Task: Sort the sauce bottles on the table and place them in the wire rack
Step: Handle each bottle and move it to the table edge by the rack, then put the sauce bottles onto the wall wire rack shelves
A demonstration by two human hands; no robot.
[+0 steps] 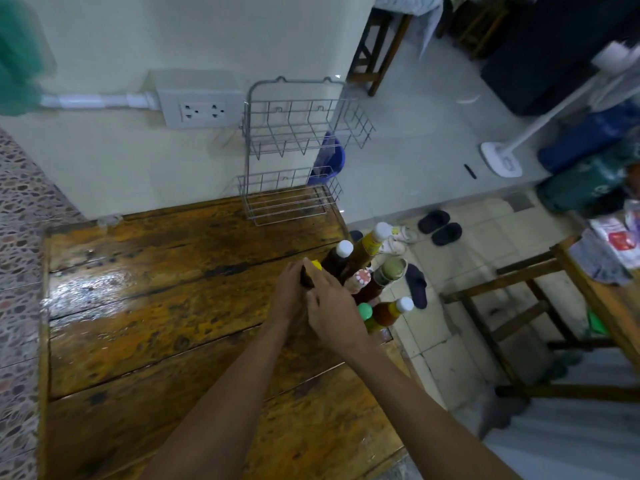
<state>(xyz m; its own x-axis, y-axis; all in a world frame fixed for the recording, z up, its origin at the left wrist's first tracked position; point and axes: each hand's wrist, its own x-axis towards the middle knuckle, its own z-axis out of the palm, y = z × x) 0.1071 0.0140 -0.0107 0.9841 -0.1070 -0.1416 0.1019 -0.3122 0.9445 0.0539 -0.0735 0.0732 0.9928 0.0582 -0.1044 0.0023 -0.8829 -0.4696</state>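
We have a single view, from a wide-angle camera worn on the person's head, looking forward and steeply down. It sits close above the worn yellow-brown wooden table [156, 306], with both forearms reaching in from the bottom edge. Lines bend toward the frame's edges. Further off we see the cream wall [173, 36] and the pale tiled floor [433, 150].

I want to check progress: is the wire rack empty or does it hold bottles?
Empty. Both tiers of the wire rack show only bare wire; the bottles stand on the table.
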